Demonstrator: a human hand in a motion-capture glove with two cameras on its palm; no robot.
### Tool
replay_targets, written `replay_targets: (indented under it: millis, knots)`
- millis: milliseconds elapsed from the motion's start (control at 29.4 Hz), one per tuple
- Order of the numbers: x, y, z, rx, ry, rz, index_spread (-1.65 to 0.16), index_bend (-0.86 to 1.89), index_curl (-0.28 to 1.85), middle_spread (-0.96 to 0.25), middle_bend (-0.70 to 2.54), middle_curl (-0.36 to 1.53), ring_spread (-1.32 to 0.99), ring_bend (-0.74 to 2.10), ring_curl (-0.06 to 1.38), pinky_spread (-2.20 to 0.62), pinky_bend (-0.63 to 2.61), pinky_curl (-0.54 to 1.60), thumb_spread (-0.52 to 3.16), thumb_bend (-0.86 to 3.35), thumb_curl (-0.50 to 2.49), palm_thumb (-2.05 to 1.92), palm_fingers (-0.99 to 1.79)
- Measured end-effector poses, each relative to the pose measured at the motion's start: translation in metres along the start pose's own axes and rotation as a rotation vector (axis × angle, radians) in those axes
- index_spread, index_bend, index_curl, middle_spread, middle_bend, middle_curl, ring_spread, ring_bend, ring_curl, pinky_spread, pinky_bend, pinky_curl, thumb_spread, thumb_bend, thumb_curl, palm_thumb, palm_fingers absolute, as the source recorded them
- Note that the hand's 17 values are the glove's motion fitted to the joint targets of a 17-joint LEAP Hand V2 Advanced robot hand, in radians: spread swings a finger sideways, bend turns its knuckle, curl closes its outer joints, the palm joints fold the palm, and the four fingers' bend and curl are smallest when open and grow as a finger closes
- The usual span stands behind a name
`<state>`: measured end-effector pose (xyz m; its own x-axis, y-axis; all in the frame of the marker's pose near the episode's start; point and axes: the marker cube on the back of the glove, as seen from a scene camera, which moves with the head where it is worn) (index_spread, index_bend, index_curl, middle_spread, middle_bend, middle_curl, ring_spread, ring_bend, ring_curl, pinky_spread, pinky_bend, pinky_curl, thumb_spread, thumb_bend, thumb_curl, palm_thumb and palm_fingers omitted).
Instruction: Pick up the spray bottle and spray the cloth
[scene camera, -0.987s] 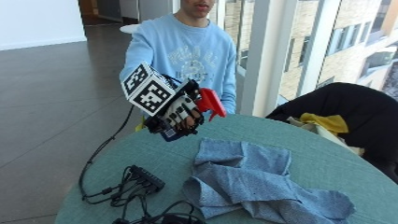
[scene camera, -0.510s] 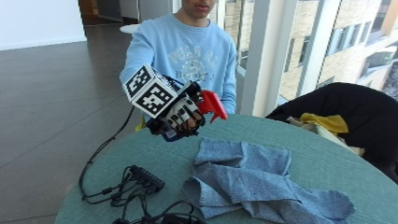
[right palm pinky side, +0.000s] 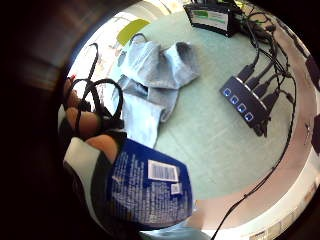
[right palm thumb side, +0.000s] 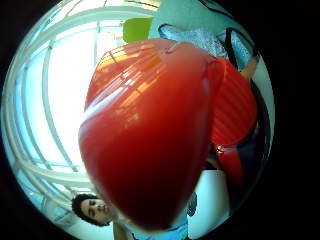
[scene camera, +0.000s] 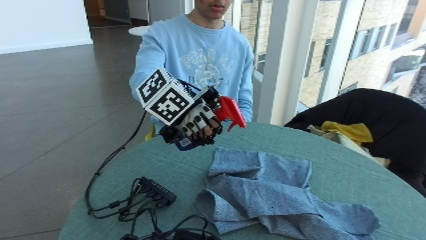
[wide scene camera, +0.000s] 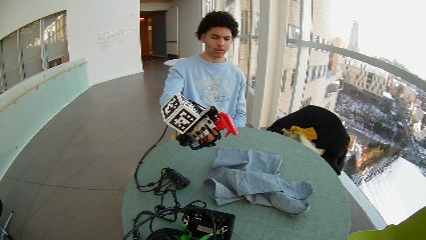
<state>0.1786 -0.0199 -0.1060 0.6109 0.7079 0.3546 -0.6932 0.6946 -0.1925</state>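
Outside view: your right hand (scene camera: 198, 121) is curling its fingers round the spray bottle (scene camera: 226, 111), holding it above the bench (scene camera: 346, 170) near the cloth (scene camera: 266, 192). Try aiming the red nozzle down at the cloth before squeezing. No containers are showing contents; the bottle's fill is hidden.

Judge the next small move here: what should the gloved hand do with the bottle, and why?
Probably tilt the red nozzle down toward the cloth before squeezing. The right hand holds the spray bottle lifted above the table's near edge, and the crumpled cloth lies lower, in front of it.
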Motion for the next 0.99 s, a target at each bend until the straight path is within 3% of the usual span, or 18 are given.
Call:
replay_targets:
  millis: [647,987]
  knots:
    - [-0.005,-0.001,0.011,-0.013,-0.003,-0.009,-0.15,0.16,0.45,-0.1,0.41,0.53,-0.08,0.56,0.39,0.04,0.3,0.37,0.66,-0.03,0.66,0.91,1.21]
    - [-0.059,0.006,0.032,0.047,-0.133,-0.189,-0.15,0.16,0.45,-0.1,0.42,0.54,-0.08,0.56,0.39,0.04,0.29,0.37,0.67,-0.03,0.66,0.91,1.21]
